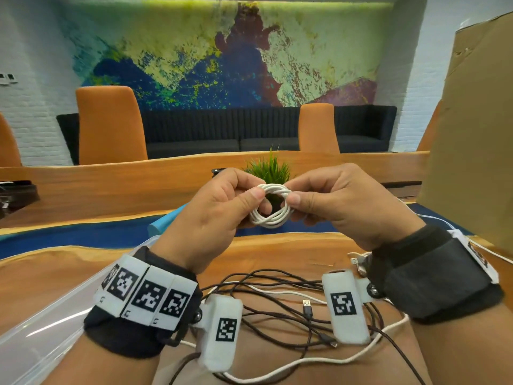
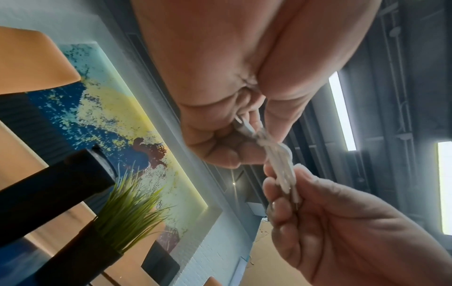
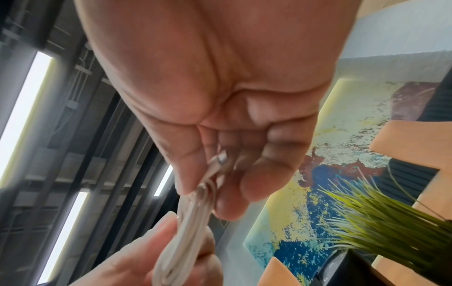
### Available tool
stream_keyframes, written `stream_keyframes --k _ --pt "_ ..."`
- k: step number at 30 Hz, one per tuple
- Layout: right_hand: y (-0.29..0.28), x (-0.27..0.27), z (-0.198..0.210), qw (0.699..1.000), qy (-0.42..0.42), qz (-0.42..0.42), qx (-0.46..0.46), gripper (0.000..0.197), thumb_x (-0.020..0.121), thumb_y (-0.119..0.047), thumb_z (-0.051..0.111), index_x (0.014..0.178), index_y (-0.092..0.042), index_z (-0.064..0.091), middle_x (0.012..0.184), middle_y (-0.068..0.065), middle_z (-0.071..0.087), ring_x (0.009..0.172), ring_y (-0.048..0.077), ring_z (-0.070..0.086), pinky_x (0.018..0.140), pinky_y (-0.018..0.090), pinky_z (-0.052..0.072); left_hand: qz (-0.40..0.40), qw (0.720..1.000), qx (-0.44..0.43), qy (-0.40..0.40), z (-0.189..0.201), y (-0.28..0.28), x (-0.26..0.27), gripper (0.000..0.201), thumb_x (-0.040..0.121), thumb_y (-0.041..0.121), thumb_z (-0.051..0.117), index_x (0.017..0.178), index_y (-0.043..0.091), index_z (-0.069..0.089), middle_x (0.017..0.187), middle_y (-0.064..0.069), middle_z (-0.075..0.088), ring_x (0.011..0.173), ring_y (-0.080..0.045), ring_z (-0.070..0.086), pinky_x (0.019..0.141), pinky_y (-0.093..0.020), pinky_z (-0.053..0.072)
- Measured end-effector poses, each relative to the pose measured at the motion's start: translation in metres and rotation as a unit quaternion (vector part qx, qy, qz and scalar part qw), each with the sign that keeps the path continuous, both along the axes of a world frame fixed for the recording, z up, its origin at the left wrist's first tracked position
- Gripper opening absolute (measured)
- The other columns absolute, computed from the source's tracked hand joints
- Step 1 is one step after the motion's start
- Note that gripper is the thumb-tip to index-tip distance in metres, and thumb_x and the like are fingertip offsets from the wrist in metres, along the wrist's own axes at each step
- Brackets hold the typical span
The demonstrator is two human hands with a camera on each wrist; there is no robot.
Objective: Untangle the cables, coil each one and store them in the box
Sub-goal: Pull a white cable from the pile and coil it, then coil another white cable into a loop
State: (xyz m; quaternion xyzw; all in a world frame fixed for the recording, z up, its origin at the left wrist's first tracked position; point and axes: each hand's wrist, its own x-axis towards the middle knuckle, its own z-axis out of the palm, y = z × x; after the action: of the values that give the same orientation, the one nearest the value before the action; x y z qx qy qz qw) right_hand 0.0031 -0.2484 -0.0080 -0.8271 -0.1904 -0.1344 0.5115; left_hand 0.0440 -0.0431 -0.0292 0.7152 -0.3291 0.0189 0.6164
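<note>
A small white cable coil hangs in the air above the table, held between both hands. My left hand pinches its left side with thumb and fingers. My right hand pinches its right side. The left wrist view has the coil edge-on between the two hands, and the right wrist view has the coil with a plug end near my fingers. Below my wrists lie tangled dark brown cables and a loose white cable on the wooden table. A clear plastic box stands at the lower left.
A tall cardboard sheet stands at the right. A green potted plant sits just behind the hands. A light blue object lies beyond the box. Orange chairs and a dark sofa stand past the table.
</note>
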Motion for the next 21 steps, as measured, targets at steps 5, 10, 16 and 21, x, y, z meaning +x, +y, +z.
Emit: stream_keyframes --k 5,10,16,21 --pt "-0.024 -0.019 0.008 0.995 0.061 -0.077 -0.006 0.015 0.091 -0.013 0.066 0.100 -0.006 0.075 0.088 0.015 0.074 0.071 0.015 0.066 0.066 0.027 0.056 0.007 0.996 0.080 -0.030 0.006 -0.002 -0.007 0.025 0.090 0.031 0.063 0.115 0.030 0.061 0.107 -0.002 0.073 0.099 -0.022 0.068 0.090 -0.047 0.055" --pt "-0.097 -0.058 0.024 0.973 0.117 -0.199 -0.012 0.013 0.089 -0.013 0.068 0.097 -0.005 0.074 0.078 0.013 0.072 0.064 0.013 0.064 0.059 0.025 0.054 0.006 0.994 0.084 -0.075 0.015 -0.001 -0.019 0.042 0.069 0.064 0.076 0.105 0.044 0.066 0.105 0.005 0.074 0.100 -0.021 0.070 0.094 -0.057 0.052" --pt "-0.167 -0.094 -0.019 0.912 0.286 -0.291 0.031 0.015 0.092 -0.011 0.064 0.103 -0.002 0.069 0.067 0.002 0.067 0.057 0.010 0.058 0.047 0.019 0.044 0.006 0.966 0.228 -0.124 0.007 -0.008 -0.034 0.057 0.067 0.086 0.054 0.109 0.049 0.063 0.096 0.019 0.073 0.088 -0.004 0.070 0.085 -0.049 0.056" --pt "-0.194 -0.112 -0.059 0.874 0.386 -0.292 0.039 0.007 0.094 -0.008 0.060 0.093 -0.005 0.067 0.070 0.007 0.063 0.051 0.011 0.055 0.042 0.019 0.042 -0.004 0.882 0.447 -0.152 -0.005 -0.002 -0.046 0.054 0.061 0.092 0.039 0.100 0.059 0.057 0.092 0.032 0.067 0.081 0.008 0.064 0.076 -0.030 0.056"
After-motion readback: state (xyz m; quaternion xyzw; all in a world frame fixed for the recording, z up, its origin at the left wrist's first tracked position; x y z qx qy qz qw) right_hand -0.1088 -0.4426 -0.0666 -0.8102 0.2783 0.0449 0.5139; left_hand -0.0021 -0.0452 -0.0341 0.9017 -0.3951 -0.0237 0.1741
